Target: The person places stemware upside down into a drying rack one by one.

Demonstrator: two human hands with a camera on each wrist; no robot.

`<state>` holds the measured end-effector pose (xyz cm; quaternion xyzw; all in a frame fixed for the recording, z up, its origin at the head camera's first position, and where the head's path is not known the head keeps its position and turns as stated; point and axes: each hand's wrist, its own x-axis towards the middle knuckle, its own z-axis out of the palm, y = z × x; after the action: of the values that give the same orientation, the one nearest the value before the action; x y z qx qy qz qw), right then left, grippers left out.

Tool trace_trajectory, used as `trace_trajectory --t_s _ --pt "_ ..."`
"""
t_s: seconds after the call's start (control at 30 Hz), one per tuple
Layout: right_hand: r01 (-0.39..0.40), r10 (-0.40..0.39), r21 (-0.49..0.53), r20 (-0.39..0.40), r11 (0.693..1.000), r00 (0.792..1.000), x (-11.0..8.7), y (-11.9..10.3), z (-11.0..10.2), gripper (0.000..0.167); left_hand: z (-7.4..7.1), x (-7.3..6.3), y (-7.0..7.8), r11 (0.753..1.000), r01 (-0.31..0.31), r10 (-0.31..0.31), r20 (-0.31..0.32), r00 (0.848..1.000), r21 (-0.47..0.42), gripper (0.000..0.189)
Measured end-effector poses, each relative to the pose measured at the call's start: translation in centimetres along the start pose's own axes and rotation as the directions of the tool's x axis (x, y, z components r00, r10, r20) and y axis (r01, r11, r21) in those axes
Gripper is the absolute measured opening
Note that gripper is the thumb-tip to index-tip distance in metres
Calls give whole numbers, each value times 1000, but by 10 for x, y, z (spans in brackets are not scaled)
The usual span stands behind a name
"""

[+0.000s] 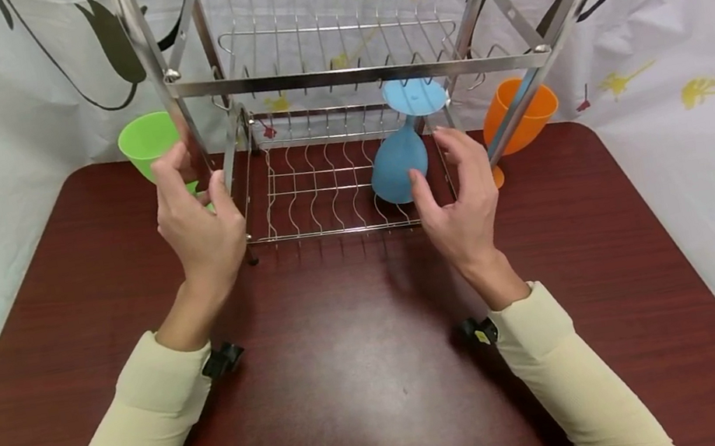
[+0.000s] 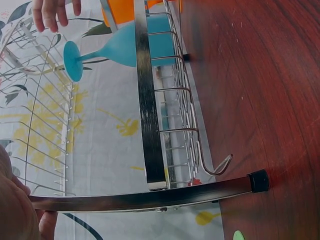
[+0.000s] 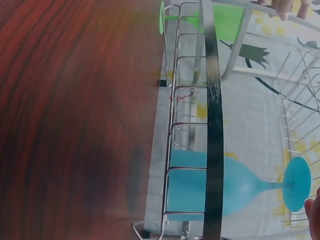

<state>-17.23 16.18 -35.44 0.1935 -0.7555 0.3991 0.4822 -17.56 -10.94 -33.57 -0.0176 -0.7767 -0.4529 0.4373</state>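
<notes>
A two-tier metal dish rack (image 1: 361, 72) stands in front of me. In its lower tier a blue plastic goblet (image 1: 399, 165) sits upside down, its round foot (image 3: 297, 184) uppermost. My left hand (image 1: 197, 222) is at the rack's left post (image 2: 140, 199), thumb and fingers spread on either side of it and bent in a wide curve. My right hand (image 1: 463, 197) hovers in front of the goblet with thumb and fingers apart, holding nothing. In the right wrist view, its fingertips (image 3: 314, 215) show close to the goblet's foot.
A green goblet (image 1: 148, 140) stands behind the left hand, left of the rack. An orange goblet (image 1: 520, 115) stands right of the rack, partly behind its post. The dark red wooden table (image 1: 356, 381) spreads in front. Patterned white cloth (image 1: 689, 41) hangs around the back and sides.
</notes>
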Motion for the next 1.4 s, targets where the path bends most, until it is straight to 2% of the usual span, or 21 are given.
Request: trace_trajectory --t_s 0.23,0.4,0.63,0.97,1.1,1.4 --pt "-7 7 -16 -7 1000 1000 -2 -3 -7 43 0 0 -1 1000 -5 5 1 1000 0 36" --pt "-15 15 -14 -42 1000 999 -2 -8 -13 41 0 0 -1 1000 -4 4 0 1000 -4 36" --pt "-16 19 26 -150 1000 988 2 -16 -21 35 0 0 -1 1000 -5 5 2 1000 3 36" --pt "-10 17 26 -306 1000 952 16 -33 -26 30 -1 -1 0 1000 7 -7 24 1000 8 35" --pt "-22 29 24 -347 999 937 20 -27 -28 30 0 0 0 1000 2 -2 24 1000 15 35" --pt "-60 59 7 -360 998 931 24 -8 -34 29 0 -1 -2 1000 -5 5 11 1000 16 36"
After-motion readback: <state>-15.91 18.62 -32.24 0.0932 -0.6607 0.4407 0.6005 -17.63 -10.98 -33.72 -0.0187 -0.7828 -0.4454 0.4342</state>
